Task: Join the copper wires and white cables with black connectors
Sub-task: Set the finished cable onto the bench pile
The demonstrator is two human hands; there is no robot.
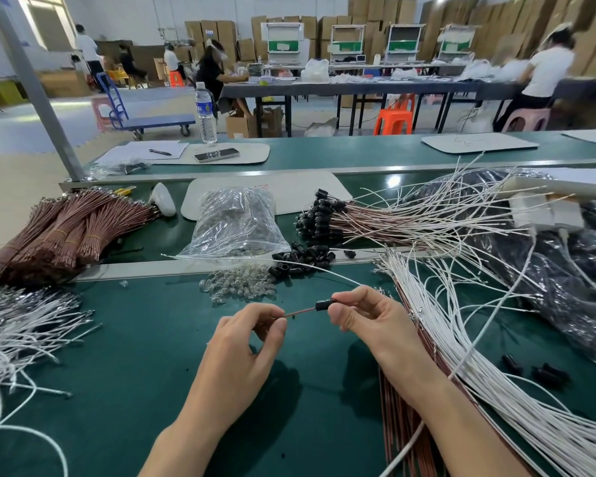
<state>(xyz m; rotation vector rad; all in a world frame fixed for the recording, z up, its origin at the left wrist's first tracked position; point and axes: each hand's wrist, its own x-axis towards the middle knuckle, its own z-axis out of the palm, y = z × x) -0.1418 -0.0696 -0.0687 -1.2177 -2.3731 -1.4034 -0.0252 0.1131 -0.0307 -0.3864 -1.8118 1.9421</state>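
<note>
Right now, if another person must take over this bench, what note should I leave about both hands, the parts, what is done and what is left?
Left hand pinches a copper wire.
Right hand pinches the black connector on that wire's end; a white cable runs from its fingers toward the far left. Whether both are fully seated, I cannot tell.
Done: a pile of joined sets lies behind, to the right.
Left: loose connectors, copper bundles at left, white cables at right.
</note>
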